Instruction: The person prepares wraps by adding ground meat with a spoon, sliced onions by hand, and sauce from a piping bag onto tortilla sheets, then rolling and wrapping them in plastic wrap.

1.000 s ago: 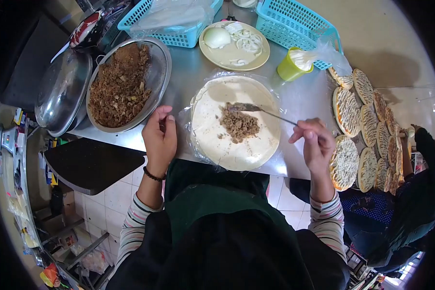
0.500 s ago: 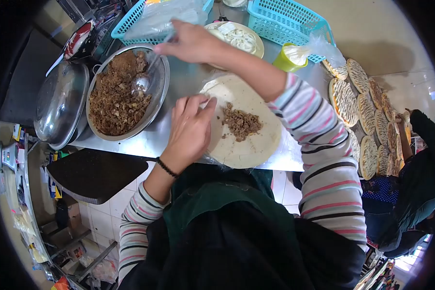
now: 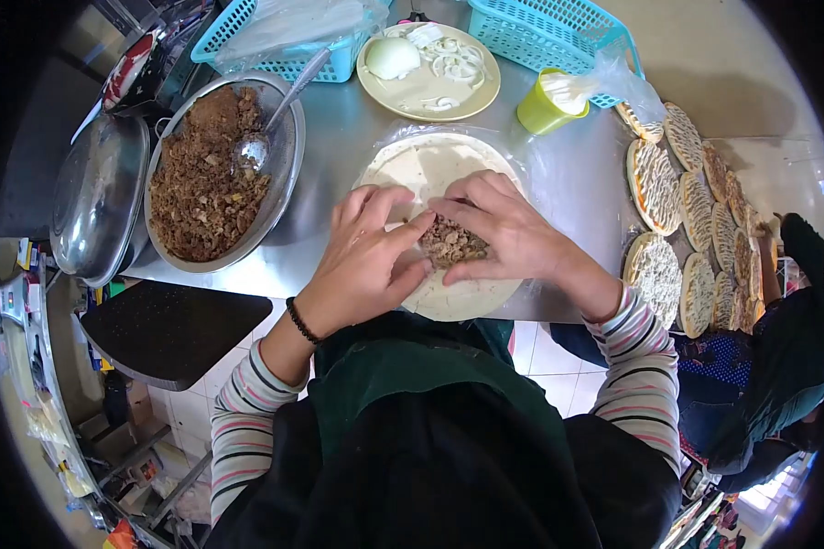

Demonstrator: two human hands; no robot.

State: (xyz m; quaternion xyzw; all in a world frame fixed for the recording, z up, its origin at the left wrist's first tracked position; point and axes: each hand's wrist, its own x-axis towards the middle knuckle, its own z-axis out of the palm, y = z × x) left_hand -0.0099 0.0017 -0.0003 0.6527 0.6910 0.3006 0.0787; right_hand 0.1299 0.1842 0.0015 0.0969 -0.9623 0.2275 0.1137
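Note:
A round flatbread [image 3: 403,163] lies at the table's front edge on a sheet of clear plastic. Near its middle sits a small heap of cooked minced meat [image 3: 450,245]. My left hand [image 3: 368,245] touches the heap's left side, fingers bent and spread. From the right my right hand [image 3: 506,229] curves around the meat, with thumb and fingers apart. Neither hand holds anything. To the left is a metal bowl [image 3: 295,165] full of the same meat [image 3: 206,174], with a spoon [image 3: 288,96] leaning in it.
Behind the flatbread is a plate [image 3: 412,99] with onion pieces [image 3: 394,59]. A green cup [image 3: 542,112] and turquoise baskets [image 3: 549,38] stand farther back. A metal lid [image 3: 101,197] is at far left. Topped flatbreads [image 3: 652,188] fill the right, near another person [image 3: 787,366].
My right hand has let go of the spoon, now resting in the bowl, and has come down to the meat. My left hand has moved right to the heap.

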